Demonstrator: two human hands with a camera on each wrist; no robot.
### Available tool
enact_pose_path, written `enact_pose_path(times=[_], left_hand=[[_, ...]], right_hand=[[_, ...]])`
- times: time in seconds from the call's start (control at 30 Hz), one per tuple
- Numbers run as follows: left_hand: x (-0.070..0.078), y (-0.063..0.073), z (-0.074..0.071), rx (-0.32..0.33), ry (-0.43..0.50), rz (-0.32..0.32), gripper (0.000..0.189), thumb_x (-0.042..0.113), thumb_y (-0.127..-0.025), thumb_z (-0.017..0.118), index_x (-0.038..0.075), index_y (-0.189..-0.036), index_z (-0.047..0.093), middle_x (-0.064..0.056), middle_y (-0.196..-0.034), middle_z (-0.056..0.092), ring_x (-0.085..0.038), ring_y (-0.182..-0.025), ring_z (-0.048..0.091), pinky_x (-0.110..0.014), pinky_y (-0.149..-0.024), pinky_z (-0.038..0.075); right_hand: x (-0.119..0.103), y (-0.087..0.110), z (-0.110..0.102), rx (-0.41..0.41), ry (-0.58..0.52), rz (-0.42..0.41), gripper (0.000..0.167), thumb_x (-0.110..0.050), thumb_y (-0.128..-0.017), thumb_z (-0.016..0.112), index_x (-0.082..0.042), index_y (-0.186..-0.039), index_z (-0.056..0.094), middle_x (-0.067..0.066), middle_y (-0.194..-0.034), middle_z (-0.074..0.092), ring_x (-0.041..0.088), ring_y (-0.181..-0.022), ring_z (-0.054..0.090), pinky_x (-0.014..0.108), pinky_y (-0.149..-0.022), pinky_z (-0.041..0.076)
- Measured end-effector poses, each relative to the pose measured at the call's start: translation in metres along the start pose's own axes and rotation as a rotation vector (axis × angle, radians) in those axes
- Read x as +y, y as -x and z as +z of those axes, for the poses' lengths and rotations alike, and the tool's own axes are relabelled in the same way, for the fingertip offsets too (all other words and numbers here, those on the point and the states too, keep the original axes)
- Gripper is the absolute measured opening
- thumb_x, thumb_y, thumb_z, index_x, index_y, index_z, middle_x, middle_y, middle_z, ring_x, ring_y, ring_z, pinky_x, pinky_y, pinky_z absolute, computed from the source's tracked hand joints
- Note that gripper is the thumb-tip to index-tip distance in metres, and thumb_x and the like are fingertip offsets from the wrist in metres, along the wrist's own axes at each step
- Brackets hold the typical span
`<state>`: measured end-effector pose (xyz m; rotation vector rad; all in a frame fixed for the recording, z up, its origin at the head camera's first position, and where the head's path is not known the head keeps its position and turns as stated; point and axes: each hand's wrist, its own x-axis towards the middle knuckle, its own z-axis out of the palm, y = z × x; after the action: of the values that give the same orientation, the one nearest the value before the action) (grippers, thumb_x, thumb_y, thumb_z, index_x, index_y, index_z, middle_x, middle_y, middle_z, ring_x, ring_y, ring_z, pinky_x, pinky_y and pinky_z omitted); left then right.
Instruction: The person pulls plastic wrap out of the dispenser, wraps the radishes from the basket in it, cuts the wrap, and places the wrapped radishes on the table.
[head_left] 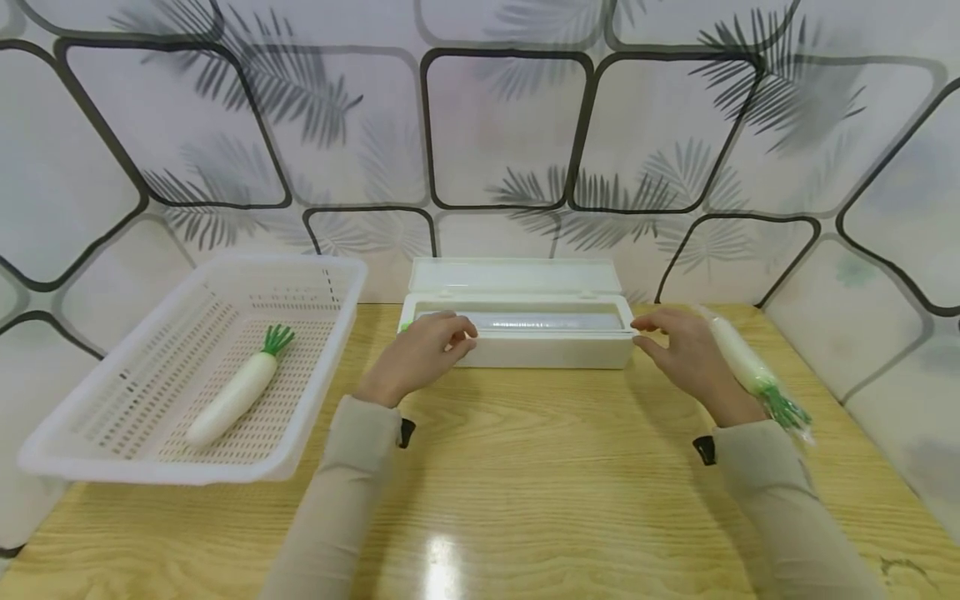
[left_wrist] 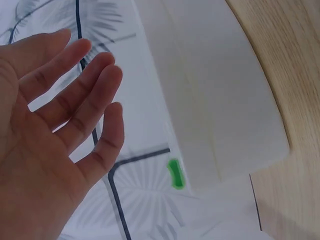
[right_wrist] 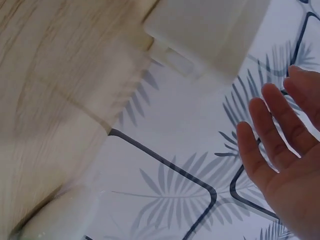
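At the back of the wooden table [head_left: 540, 483], close to the patterned wall [head_left: 502, 125], a long white box [head_left: 547, 352] lies lengthwise across the view, its lid [head_left: 517, 275] raised along the rear edge. A roll of clear film [head_left: 536, 321] rests inside, and a small green piece [left_wrist: 175, 174] shows at the left end. The left hand [head_left: 422, 346] hangs over the box's front left part, its fingers bent loosely and holding nothing; the left wrist view shows them apart from the box. The right hand [head_left: 686, 346] is just beside the right end, thumb and forefinger apart near the front corner; it holds nothing, and whether a fingertip touches the box I cannot tell. Behind that hand, to the right, a white radish in clear wrap [head_left: 738, 354] lies slantwise on the table, its green tops toward the person. Well to the left stands a white plastic basket [head_left: 172, 472], with a bare radish [head_left: 236, 396] lying in it, green tops pointing away. Light sleeves [head_left: 360, 475] cover both forearms.
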<state>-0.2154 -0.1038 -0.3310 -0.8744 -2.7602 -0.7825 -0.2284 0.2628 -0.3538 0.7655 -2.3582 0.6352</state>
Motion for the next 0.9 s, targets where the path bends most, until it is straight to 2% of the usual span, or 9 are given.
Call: enact_pose_path(times=[0.17, 0.4, 0.6, 0.77, 0.9], left_hand=[[-0.016, 0.0, -0.001, 0.116, 0.007, -0.003, 0.012, 0.007, -0.1, 0.064, -0.001, -0.107, 0.071, -0.012, -0.105, 0.069, -0.029, -0.101, 0.064, -0.043, -0.087, 0.053], [-0.028, 0.001, 0.001, 0.151, 0.026, -0.059, 0.014, 0.007, -0.1, 0.063, -0.002, -0.108, 0.071, -0.014, -0.108, 0.067, -0.031, -0.1, 0.062, -0.045, -0.087, 0.052], [-0.035, 0.004, 0.001, 0.19, 0.023, -0.057, 0.012, 0.004, -0.099, 0.063, -0.003, -0.107, 0.07, -0.015, -0.104, 0.066, -0.032, -0.095, 0.062, -0.046, -0.083, 0.052], [-0.043, 0.004, 0.001, 0.215, 0.013, -0.071, 0.013, 0.002, -0.099, 0.063, -0.004, -0.107, 0.07, -0.016, -0.103, 0.066, -0.034, -0.097, 0.062, -0.047, -0.083, 0.052], [-0.047, 0.004, 0.0, 0.238, 0.009, -0.069, 0.011, 0.001, -0.098, 0.063, -0.004, -0.106, 0.07, -0.017, -0.102, 0.066, -0.035, -0.1, 0.061, -0.047, -0.085, 0.052]], right_hand=[[0.01, -0.003, 0.011, -0.005, -0.005, 0.001, 0.019, 0.013, -0.08, 0.077, 0.007, -0.097, 0.072, 0.023, -0.096, 0.071, 0.044, -0.091, 0.065, 0.058, -0.078, 0.05], [0.016, -0.005, 0.02, -0.016, -0.001, 0.003, 0.02, 0.014, -0.08, 0.076, 0.005, -0.098, 0.073, 0.024, -0.098, 0.07, 0.045, -0.095, 0.064, 0.06, -0.082, 0.05], [0.019, -0.007, 0.024, -0.018, 0.005, -0.005, 0.02, 0.014, -0.08, 0.077, 0.004, -0.097, 0.074, 0.022, -0.096, 0.07, 0.044, -0.091, 0.064, 0.059, -0.079, 0.051], [0.021, -0.01, 0.025, -0.033, 0.0, -0.018, 0.02, 0.014, -0.079, 0.077, 0.004, -0.097, 0.075, 0.019, -0.093, 0.07, 0.041, -0.087, 0.065, 0.058, -0.075, 0.052], [0.026, -0.013, 0.026, -0.055, -0.003, -0.016, 0.02, 0.014, -0.08, 0.077, 0.004, -0.097, 0.075, 0.021, -0.096, 0.07, 0.042, -0.09, 0.065, 0.059, -0.078, 0.052]])
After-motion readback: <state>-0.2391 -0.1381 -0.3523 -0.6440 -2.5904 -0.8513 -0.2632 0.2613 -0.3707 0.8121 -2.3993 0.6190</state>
